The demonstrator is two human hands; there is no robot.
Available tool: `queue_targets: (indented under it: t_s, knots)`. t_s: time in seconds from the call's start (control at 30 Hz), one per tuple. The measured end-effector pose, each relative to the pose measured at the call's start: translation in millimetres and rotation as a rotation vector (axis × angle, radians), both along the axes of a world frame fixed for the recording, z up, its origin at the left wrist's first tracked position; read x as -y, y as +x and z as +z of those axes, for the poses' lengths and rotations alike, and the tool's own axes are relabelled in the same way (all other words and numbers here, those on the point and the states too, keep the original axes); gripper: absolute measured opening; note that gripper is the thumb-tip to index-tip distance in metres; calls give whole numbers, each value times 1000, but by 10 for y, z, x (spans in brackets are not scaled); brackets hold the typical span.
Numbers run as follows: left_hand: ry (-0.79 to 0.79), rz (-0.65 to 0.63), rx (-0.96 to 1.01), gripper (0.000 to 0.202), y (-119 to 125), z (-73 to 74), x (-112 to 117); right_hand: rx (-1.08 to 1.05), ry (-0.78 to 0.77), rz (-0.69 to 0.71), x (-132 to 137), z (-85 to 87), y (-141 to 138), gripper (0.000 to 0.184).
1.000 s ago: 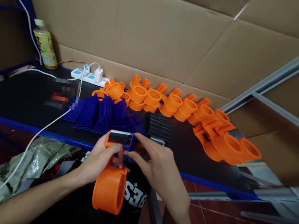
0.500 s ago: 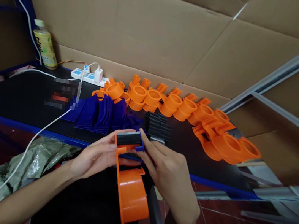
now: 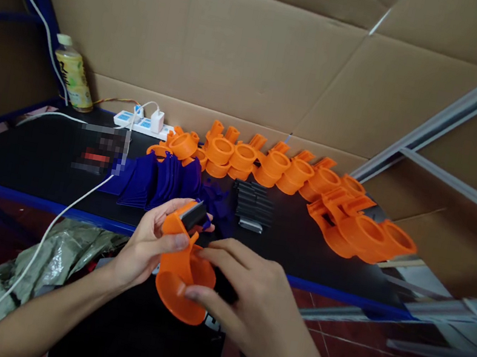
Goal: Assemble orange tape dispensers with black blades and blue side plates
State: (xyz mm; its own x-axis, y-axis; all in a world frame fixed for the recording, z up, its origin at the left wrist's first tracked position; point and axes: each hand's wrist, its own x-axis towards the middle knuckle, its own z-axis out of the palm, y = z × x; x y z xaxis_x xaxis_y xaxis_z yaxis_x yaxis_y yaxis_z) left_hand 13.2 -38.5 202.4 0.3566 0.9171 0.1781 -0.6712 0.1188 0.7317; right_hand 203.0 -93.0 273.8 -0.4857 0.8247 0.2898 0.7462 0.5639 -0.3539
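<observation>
Left hand (image 3: 144,248) is clamped on the orange part (image 3: 183,279), thumb across its neck and fingers wrapped behind. It holds the part just off the near edge of the table (image 3: 14,163), in front of the chest. The part's cup mouth tips down toward 6 o'clock, and a black insert (image 3: 193,215) sits in its top end at 12 o'clock, with a sliver of blue just beside it. Right hand (image 3: 250,307) comes in from 4 o'clock, half open: forefinger on the cup's upper wall, thumb on its rim, a light pinch, the other fingers loose and spread. Looking out from the held part, there's a blue stack (image 3: 159,180) at 11 o'clock and black strips (image 3: 255,203) at 1 o'clock. Beyond them an orange row (image 3: 269,162) runs from 12 round to 2 o'clock along the cardboard (image 3: 242,50). A power strip (image 3: 137,122) lies farther back at 11 o'clock, and a bottle (image 3: 70,70) stands in the corner at 10 o'clock. A white cable (image 3: 72,204) drops off the table edge at 9 o'clock, over a crumpled bag (image 3: 51,244).
</observation>
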Motion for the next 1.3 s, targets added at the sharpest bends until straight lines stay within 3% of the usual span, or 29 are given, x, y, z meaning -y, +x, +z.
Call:
queue_targets:
  t_s: [0.13,0.23,0.37,0.47,0.6,0.7,0.8,0.9,0.97,1.07,1.3]
  knots:
    - [-29,45,-24,50,18,41,46,84,95,-24,-17,-130,-188,26]
    - [-63,68,-52,51,32,70,34,80,145,-2,-32,-160,-174,22]
    - [-7,9,22,58,42,98,18,-106,157,21,-74,-85,-37,19]
    - [-39,-65,124,56,53,104,19,-405,42,26,-132,-39,30,26]
    - [-76,-219,203,73,46,71,-13,-563,-318,92,-226,-87,24,39]
    - [-95,-253,246,77,0,19,-79,-541,-438,62,-386,-126,38,48]
    - [-105,-268,233,77,-33,-44,-123,-503,-272,-178,-742,-121,50,59]
    - [-111,-326,164,64,-9,-88,-94,-236,-116,-338,-1233,-131,-38,46]
    - [-115,-323,140,50,26,-97,-50,-35,-69,-361,-1529,-165,-146,36]
    - [-134,-302,142,40,72,-89,-3,99,-66,-391,-1823,-233,-295,32]
    - [-201,-232,122,32,114,-58,-21,154,-95,-371,-2039,-327,-337,28]
